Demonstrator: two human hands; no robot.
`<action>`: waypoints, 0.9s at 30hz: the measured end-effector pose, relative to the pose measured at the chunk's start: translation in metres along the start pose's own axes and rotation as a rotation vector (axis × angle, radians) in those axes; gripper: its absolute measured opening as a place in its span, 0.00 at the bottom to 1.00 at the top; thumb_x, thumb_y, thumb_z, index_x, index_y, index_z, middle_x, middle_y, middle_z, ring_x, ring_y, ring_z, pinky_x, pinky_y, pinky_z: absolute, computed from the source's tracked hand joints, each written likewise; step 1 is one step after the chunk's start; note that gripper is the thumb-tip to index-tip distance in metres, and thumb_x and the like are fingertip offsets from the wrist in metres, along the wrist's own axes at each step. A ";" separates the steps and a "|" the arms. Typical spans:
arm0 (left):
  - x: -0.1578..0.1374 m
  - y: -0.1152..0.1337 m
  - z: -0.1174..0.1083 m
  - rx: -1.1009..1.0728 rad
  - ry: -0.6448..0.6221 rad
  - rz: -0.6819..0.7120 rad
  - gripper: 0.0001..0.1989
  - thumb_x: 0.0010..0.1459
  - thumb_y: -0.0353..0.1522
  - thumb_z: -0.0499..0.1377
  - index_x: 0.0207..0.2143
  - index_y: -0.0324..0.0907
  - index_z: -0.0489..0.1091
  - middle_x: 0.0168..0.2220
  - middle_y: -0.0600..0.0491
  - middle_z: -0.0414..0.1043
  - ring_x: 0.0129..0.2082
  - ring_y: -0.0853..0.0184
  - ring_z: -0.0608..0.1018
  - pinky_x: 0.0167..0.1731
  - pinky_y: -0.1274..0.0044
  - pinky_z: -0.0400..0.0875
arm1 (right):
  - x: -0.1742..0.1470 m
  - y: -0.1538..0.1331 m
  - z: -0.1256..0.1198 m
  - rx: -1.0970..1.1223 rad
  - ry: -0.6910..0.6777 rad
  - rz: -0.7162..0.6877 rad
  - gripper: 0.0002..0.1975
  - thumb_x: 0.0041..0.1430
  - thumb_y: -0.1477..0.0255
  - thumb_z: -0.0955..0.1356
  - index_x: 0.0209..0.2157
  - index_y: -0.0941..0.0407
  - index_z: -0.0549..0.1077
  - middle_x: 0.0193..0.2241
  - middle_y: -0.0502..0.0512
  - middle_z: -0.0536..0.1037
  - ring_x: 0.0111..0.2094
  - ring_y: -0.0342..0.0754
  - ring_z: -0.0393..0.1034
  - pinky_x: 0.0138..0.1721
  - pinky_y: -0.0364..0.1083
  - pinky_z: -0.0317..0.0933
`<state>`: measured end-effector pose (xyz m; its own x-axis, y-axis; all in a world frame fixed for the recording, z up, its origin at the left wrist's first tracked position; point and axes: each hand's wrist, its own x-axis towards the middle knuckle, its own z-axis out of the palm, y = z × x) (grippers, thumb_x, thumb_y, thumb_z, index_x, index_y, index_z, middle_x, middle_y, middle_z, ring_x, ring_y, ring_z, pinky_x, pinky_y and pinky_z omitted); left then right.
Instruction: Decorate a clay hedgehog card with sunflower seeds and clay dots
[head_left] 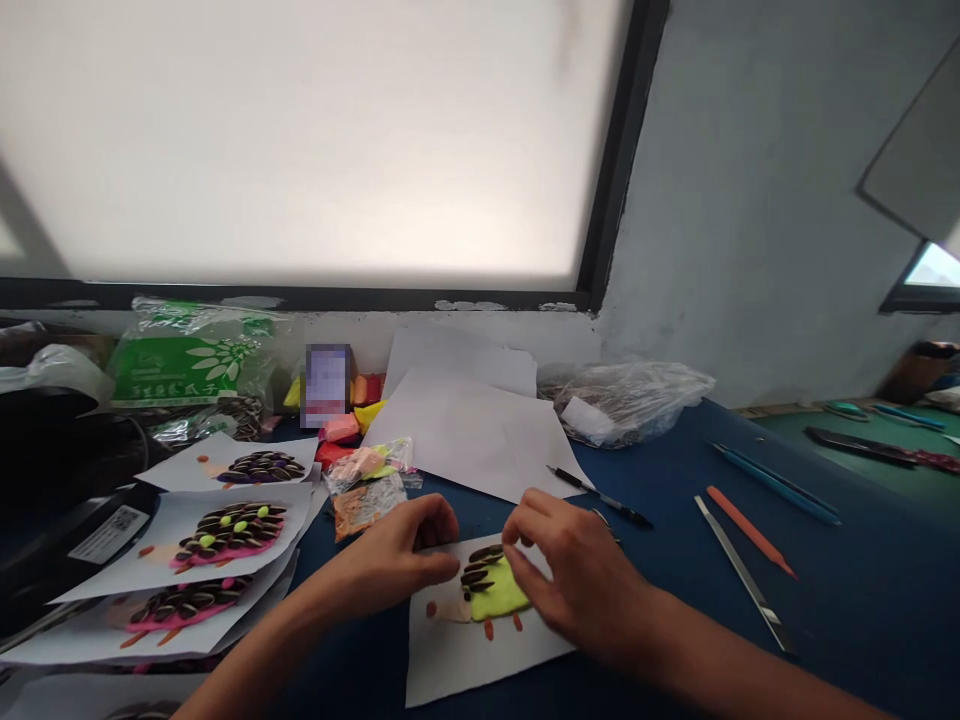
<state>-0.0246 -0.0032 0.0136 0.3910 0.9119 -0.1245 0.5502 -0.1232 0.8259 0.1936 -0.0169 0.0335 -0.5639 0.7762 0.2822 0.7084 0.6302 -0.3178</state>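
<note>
A sheet of white paper (pixel 442 665) bears a hedgehog shape with a yellow-green clay body (pixel 499 597), a pale snout (pixel 454 610) and small brown feet. Dark striped sunflower seeds (pixel 476 575) stick in the upper left of the clay. Over the body's right side is my right hand (pixel 566 570), its fingers pinched at the end of the topmost seed. My left hand (pixel 424 545) rests at the paper's upper left edge with its fingers curled inward; whatever they hold is hidden.
Finished-looking hedgehog pictures (pixel 225 535) are stacked at left. Behind them stand a green seed bag (pixel 180 370) and clay packets (pixel 367 465). Blank sheets (pixel 480 425), a pen (pixel 600 495) and a clear plastic bag (pixel 630 400) lie farther back. Modelling tools (pixel 750 530) lie at right.
</note>
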 end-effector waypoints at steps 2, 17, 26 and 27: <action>0.002 -0.004 0.000 0.002 0.006 0.002 0.09 0.45 0.29 0.54 0.33 0.42 0.65 0.27 0.59 0.61 0.27 0.69 0.65 0.26 0.78 0.59 | 0.006 0.008 -0.013 -0.113 -0.068 0.052 0.07 0.60 0.76 0.63 0.31 0.58 0.73 0.32 0.54 0.73 0.31 0.45 0.67 0.31 0.44 0.55; 0.003 -0.006 0.004 0.037 0.043 0.008 0.07 0.52 0.36 0.58 0.30 0.41 0.71 0.25 0.58 0.63 0.26 0.69 0.66 0.25 0.79 0.58 | 0.010 0.018 -0.017 0.095 -0.165 0.042 0.07 0.56 0.77 0.67 0.28 0.57 0.77 0.28 0.52 0.76 0.29 0.42 0.67 0.29 0.40 0.56; 0.007 -0.013 0.004 -0.018 0.028 0.033 0.09 0.47 0.38 0.64 0.26 0.41 0.76 0.33 0.56 0.66 0.29 0.69 0.68 0.29 0.80 0.63 | 0.001 0.007 -0.001 0.140 -0.144 -0.110 0.09 0.60 0.76 0.65 0.36 0.56 0.79 0.31 0.53 0.71 0.30 0.42 0.65 0.31 0.41 0.57; 0.007 -0.012 0.004 -0.016 0.024 0.029 0.09 0.47 0.38 0.64 0.25 0.41 0.77 0.33 0.56 0.66 0.29 0.69 0.68 0.29 0.80 0.63 | 0.000 0.005 0.000 0.124 -0.154 -0.137 0.11 0.61 0.77 0.64 0.38 0.55 0.79 0.32 0.54 0.71 0.32 0.43 0.65 0.32 0.41 0.57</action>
<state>-0.0258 0.0030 0.0004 0.3887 0.9172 -0.0868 0.5267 -0.1439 0.8378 0.1971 -0.0134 0.0315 -0.7160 0.6711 0.1922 0.5684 0.7203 -0.3976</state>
